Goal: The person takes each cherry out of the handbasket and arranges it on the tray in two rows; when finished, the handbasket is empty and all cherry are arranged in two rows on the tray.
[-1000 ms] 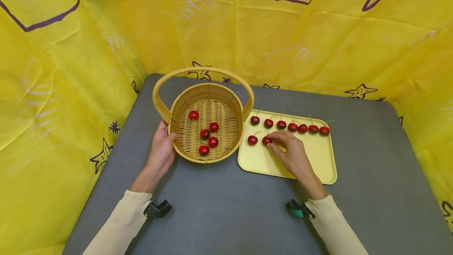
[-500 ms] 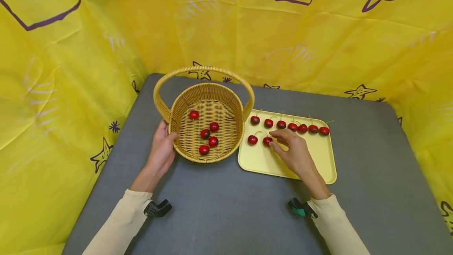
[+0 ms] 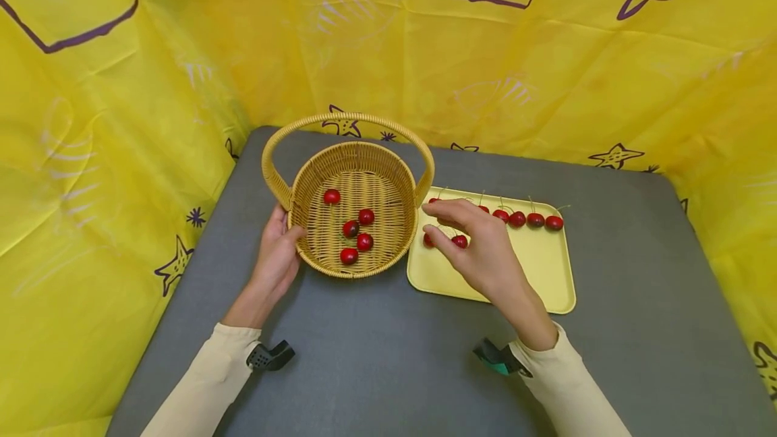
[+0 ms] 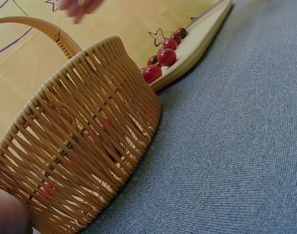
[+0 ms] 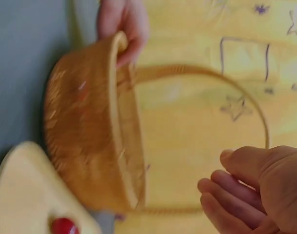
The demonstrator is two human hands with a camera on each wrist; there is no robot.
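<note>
At our surface (image 3: 364, 369), left hand (image 3: 276, 258) grips basket (image 3: 388, 197); right hand (image 3: 482, 248), fingers apart above tray (image 3: 549, 258), seems between pickings, needing next cherry (image 3: 331, 197).

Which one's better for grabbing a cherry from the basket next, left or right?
Probably the right: the right grip looks empty and hovers over the tray, close to the basket. The left grip is busy holding the basket's side.

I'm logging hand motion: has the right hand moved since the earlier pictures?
Yes: judged against the yellow tray in the head view, the right hand has shifted left, toward the wicker basket.
</note>
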